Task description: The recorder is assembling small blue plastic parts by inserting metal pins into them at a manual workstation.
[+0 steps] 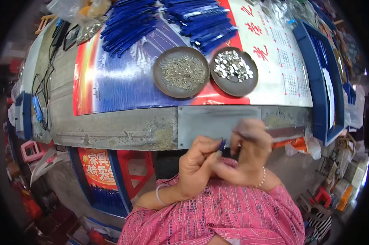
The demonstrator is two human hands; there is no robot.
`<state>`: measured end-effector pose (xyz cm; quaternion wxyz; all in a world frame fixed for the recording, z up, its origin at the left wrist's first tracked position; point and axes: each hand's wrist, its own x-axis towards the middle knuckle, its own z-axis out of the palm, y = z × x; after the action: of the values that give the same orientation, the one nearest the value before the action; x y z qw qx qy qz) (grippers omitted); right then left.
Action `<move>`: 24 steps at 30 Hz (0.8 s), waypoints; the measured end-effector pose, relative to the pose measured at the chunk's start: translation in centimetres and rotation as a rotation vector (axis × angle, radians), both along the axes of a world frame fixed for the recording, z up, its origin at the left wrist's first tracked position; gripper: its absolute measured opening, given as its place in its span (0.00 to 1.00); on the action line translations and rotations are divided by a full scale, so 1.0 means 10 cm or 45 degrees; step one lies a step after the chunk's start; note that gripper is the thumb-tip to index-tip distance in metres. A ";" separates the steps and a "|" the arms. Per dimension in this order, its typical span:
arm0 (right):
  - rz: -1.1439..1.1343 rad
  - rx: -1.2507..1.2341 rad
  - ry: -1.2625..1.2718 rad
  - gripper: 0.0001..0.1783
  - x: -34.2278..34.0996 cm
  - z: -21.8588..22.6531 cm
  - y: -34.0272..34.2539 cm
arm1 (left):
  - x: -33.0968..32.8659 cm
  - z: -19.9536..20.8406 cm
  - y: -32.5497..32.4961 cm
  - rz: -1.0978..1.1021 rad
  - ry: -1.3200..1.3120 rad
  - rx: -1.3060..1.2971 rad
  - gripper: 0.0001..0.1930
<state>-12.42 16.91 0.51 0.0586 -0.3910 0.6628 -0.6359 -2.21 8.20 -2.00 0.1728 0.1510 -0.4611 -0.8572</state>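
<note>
We pinch a small blue piece (222, 144) in our left hand (196, 167) just off the bench's metal edge (217, 122); our blurred right hand (247, 157) closes beside it, its grip unclear. Two round dishes (181, 72) sit beyond.

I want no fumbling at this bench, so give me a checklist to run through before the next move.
1. Blue piece pinched in left hand: ok.
2. Right hand beside it, fingers blurred; what it grips: cannot tell.
3. Dish of small metal pins filled, on the table: ok.
4. Dish of shiny round bits filled, next to it: ok.
5. Blue strips heaped behind the dishes: ok.
6. Grey metal plate at the table edge bare: ok.
</note>
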 end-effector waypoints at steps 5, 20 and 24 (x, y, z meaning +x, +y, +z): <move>-0.177 0.108 -0.083 0.42 -0.04 -0.09 0.07 | 0.14 0.02 -0.04 -0.041 0.007 0.005 0.11; -0.237 0.178 -0.519 0.40 -0.24 -0.37 0.00 | 0.02 0.08 -0.04 0.089 -0.009 0.156 0.12; -0.043 0.048 -0.337 0.24 0.07 -0.07 0.03 | 0.10 0.09 -0.01 0.076 -0.070 -0.065 0.13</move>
<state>-11.70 17.25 -0.23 0.1423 -0.2912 0.6677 -0.6702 -1.23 8.13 -1.07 0.1893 0.1838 -0.4828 -0.8351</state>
